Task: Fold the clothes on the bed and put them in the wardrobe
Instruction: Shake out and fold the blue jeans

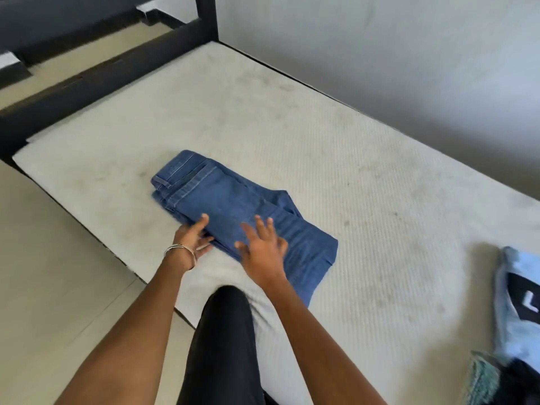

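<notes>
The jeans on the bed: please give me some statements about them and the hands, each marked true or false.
1. The blue jeans lie folded on the mattress. True.
2. The right hand rests on the jeans with fingers spread. True.
3. The left hand is far from the jeans. False: it touches their near edge.
4. The left wrist wears a bangle. True.
5. The jeans are the only clothes on the bed. False: more clothes lie at the right edge.
</notes>
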Available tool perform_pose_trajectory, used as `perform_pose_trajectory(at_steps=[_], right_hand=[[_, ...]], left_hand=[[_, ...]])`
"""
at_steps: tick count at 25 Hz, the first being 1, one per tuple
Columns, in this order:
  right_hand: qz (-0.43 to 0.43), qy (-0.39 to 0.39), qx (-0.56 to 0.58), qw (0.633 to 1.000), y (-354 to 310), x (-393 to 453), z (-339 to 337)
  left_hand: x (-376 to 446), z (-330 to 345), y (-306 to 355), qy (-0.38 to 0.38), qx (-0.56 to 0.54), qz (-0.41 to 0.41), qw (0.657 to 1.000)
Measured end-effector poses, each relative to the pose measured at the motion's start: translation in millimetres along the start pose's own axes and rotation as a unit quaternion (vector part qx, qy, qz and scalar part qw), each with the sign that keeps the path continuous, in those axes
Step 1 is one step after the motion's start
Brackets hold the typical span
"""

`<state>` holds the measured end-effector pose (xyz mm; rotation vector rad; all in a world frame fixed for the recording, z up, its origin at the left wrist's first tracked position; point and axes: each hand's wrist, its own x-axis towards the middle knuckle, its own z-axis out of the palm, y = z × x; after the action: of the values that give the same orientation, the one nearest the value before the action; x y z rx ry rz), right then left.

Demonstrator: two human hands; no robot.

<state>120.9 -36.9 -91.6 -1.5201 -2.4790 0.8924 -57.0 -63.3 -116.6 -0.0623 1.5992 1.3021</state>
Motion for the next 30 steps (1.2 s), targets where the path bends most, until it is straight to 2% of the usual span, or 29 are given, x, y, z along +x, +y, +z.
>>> perform_pose_trajectory(at_steps=[1,2,3,4,6,8,10,12,15,17,19,21,22,24,25,27,30], right_hand=[[0.080,0.101,0.027,0.991,16,-16,3],[0.178,0.190,0.065,0.963,34,-33,2],[0.276,0.251,0.121,0.920,56,-46,0],[0.360,0.271,0.195,0.871,77,-56,-6],[0.457,0.222,0.373,0.776,104,-62,-12],[0.467,0.161,0.522,0.696,115,-56,-24],[0.430,0.123,0.594,0.668,122,-49,-35],[0.414,0.132,0.626,0.647,125,-49,-48],[0.374,0.189,0.647,0.636,144,-66,-62],[0.359,0.235,0.625,0.652,175,-100,-80],[0.367,0.245,0.595,0.671,226,-153,-98],[0.389,0.211,0.552,0.706,273,-209,-116],[0.403,0.188,0.510,0.736,288,-226,-119],[0.423,0.166,0.411,0.791,311,-241,-118],[0.427,0.170,0.375,0.805,316,-237,-111],[0.449,0.208,0.342,0.799,321,-225,-100],[0.464,0.283,0.402,0.737,327,-214,-83]], left_hand=[[6,5,-5,0.040,-0.020,0.028,0.999],[11,12,-9,0.081,-0.055,0.058,0.993],[13,20,-11,0.117,-0.063,0.084,0.988],[14,28,-12,0.147,-0.042,0.106,0.983],[14,40,-12,0.177,0.013,0.107,0.978],[14,43,-11,0.175,-0.011,0.096,0.980],[16,40,-11,0.146,-0.050,0.091,0.984],[14,42,-8,0.124,-0.058,0.096,0.986],[-4,55,-11,0.107,-0.023,0.084,0.990],[-14,69,-21,0.083,-0.038,0.053,0.994],[-24,85,-34,0.044,-0.040,0.024,0.998],[-32,107,-55,0.003,0.018,0.006,1.000],[-39,115,-64,-0.001,0.079,0.019,0.997],[-55,133,-81,0.002,0.177,0.082,0.981],[-60,138,-85,-0.014,0.191,0.116,0.975],[-66,145,-78,-0.070,0.194,0.185,0.961],[-57,145,-54,-0.094,0.207,0.246,0.942]])
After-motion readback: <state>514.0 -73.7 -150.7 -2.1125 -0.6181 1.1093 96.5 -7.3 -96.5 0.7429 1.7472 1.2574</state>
